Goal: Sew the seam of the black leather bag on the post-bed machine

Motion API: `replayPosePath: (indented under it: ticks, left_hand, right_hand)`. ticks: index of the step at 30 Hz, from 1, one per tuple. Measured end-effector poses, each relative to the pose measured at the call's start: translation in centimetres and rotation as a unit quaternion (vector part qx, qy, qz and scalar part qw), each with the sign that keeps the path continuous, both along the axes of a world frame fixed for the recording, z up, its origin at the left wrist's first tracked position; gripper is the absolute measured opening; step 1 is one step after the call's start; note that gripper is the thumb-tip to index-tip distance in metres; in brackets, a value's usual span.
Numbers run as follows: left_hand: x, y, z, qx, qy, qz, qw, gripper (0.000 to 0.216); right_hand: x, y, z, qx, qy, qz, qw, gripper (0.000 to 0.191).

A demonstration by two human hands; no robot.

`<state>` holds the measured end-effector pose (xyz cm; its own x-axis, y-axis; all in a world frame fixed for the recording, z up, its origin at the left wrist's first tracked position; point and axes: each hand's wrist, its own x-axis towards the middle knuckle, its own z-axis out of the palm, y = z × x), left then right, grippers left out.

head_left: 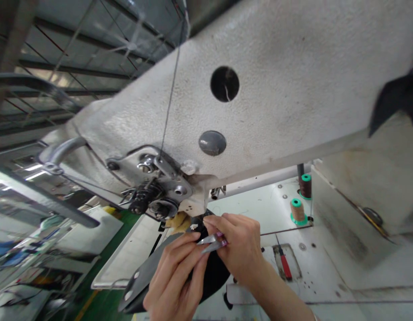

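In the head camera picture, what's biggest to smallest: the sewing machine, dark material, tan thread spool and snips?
1. Sewing machine
2. Dark material
3. Tan thread spool and snips: too close to rank, since the right hand hides part of the snips.

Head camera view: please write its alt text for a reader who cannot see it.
A person's right hand holds small scissors, blades apart, beside their left hand, at black material below the head of a pale sewing machine. On the worktop to the right stand a tan thread spool and a dark brown spool; a red-handled tool lies nearer.
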<state>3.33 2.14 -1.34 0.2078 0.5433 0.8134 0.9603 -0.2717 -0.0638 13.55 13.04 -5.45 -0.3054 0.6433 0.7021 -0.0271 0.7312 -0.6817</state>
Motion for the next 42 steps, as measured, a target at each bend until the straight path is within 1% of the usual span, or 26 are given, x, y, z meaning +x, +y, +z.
replayPosePath:
  ticks: [2,4,6,7,9,10,11,13,15,17,22,29,36,42]
  left_hand:
    - [0.3,0.0,0.1,0.000,0.005,-0.009,1.000,0.040]
    - [0.3,-0.1,0.2,0.020,-0.006,-0.006,1.000,0.037]
    - [-0.3,-0.2,0.5,0.056,-0.049,0.019,0.997,0.030]
    - [-0.8,-0.2,0.6,0.061,-0.080,0.045,0.994,0.025]
    - [-2.0,0.0,1.0,0.034,-0.142,0.102,0.984,0.016]
    - [-2.7,0.2,1.2,-0.008,-0.161,0.124,0.979,0.012]
    - [-3.4,0.5,1.4,-0.043,-0.167,0.129,0.976,0.009]
    - [-4.3,1.1,1.8,-0.103,-0.164,0.123,0.974,0.008]
    - [-4.8,1.8,2.0,-0.131,-0.159,0.108,0.972,0.009]
    - [-4.8,2.3,2.1,-0.144,-0.163,0.096,0.971,0.010]
    - [-4.3,3.0,2.1,-0.150,-0.181,0.073,0.969,0.011]
    - [-4.1,3.3,1.9,-0.150,-0.193,0.048,0.968,0.014]
    - [-3.8,3.4,1.9,-0.154,-0.184,0.045,0.970,0.016]
    - [-3.3,3.7,2.0,-0.156,-0.175,0.064,0.970,0.013]
  right_hand:
    - [0.0,-0.1,-0.1,-0.004,-0.001,-0.002,1.000,0.018]
    - [0.0,-0.1,-0.1,-0.006,-0.003,-0.004,1.000,0.017]
    - [-0.1,-0.1,-0.1,-0.007,-0.003,-0.012,1.000,0.017]
    - [-0.1,-0.1,-0.1,-0.007,0.000,-0.016,1.000,0.017]
    - [-0.2,-0.2,-0.1,-0.009,0.005,-0.024,1.000,0.017]
    - [-0.2,-0.2,-0.2,-0.012,0.009,-0.025,1.000,0.017]
    - [-0.3,-0.2,-0.2,-0.015,0.012,-0.025,0.999,0.017]
    - [-0.3,-0.2,-0.3,-0.019,0.020,-0.026,0.999,0.017]
    - [-0.3,-0.3,-0.3,-0.018,0.026,-0.033,0.999,0.017]
    - [-0.2,-0.3,-0.3,-0.015,0.023,-0.040,0.999,0.017]
    - [0.0,-0.4,0.0,-0.002,0.013,-0.072,0.997,0.016]
    - [0.1,-0.4,0.3,0.028,0.001,-0.098,0.995,0.015]
    - [0.2,-0.5,0.6,0.038,-0.015,-0.105,0.994,0.016]
    - [0.2,-0.4,0.8,0.047,-0.015,-0.116,0.992,0.016]
